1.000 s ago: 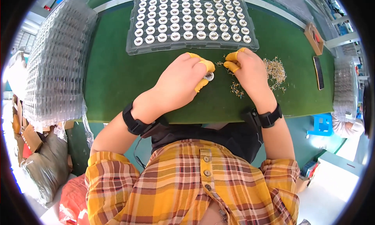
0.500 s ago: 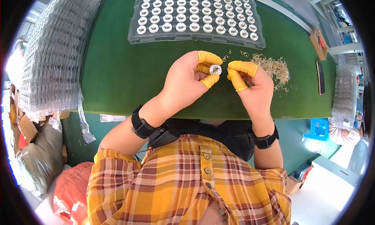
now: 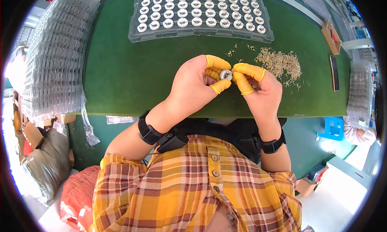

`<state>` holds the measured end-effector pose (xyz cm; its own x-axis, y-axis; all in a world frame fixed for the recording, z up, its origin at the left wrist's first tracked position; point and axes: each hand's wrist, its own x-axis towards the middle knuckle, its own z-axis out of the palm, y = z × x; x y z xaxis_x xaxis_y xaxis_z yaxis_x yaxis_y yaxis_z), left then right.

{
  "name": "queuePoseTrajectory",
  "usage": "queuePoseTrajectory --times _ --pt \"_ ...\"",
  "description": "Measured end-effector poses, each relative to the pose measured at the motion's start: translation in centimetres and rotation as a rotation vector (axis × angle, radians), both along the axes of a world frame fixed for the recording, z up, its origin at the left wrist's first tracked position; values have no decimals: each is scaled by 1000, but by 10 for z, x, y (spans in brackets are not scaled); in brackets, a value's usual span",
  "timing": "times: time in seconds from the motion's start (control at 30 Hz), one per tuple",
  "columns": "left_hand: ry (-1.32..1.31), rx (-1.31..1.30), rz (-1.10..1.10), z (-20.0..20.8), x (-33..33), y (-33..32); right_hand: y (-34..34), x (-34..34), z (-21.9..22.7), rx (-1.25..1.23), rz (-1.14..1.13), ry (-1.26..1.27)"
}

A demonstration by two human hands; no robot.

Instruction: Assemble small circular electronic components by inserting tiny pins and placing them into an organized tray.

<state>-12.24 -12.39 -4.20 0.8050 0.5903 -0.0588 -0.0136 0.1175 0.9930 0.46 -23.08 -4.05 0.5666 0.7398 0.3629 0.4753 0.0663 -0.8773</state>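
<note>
Yellow finger cots cover several fingertips of both hands. Between its thumb and fingers, my left hand [image 3: 192, 81] grips a small round white part [image 3: 226, 75] with a dark, metallic centre. Touching or almost touching that part's right side are the pinched thumb and forefinger of my right hand [image 3: 264, 86]; what they hold, if anything, is too small to make out. A pile of tiny wire-like components [image 3: 280, 66] lies on the green table just beyond my right hand. Beyond both hands, a clear plastic tray [image 3: 201, 33] holds rows of similar round white parts.
Tall stacks of clear plastic trays [image 3: 56, 54] stand at the table's left. A small cardboard box [image 3: 331, 38] and a dark narrow bar [image 3: 334, 73] lie at the right. Below the green table [image 3: 121, 79] are a blue stool [image 3: 333, 128] and a red bag [image 3: 78, 195].
My right hand's fingertips have come up to the round white part, closing the gap between the hands. The part has shifted slightly right and is tilted more toward my right hand.
</note>
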Motion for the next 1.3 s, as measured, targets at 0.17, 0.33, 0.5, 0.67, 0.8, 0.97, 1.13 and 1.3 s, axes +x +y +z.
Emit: queuePoseTrajectory --times 0.17,0.33,0.5,0.67,0.8,0.97,1.13,1.3 --pt "10 4 4 2 -1 1 0 0 7 -33 -16 -234" --pt "36 50 2 3 -1 1 -1 1 8 8 2 -410" --pt "59 322 -9 8 -3 -2 -5 3 10 -12 62 -470" --pt "40 606 -21 12 -7 0 -7 1 17 -74 62 -340" --pt "4 524 -36 9 -7 -1 -6 8 19 -58 169 -444" --pt "-21 428 -37 8 -9 1 -6 2 27 -154 178 -308" --pt "20 681 -99 9 -22 0 -9 5 20 -262 262 -83" --pt "146 397 -135 -5 -24 12 19 48 20 -395 31 -169"
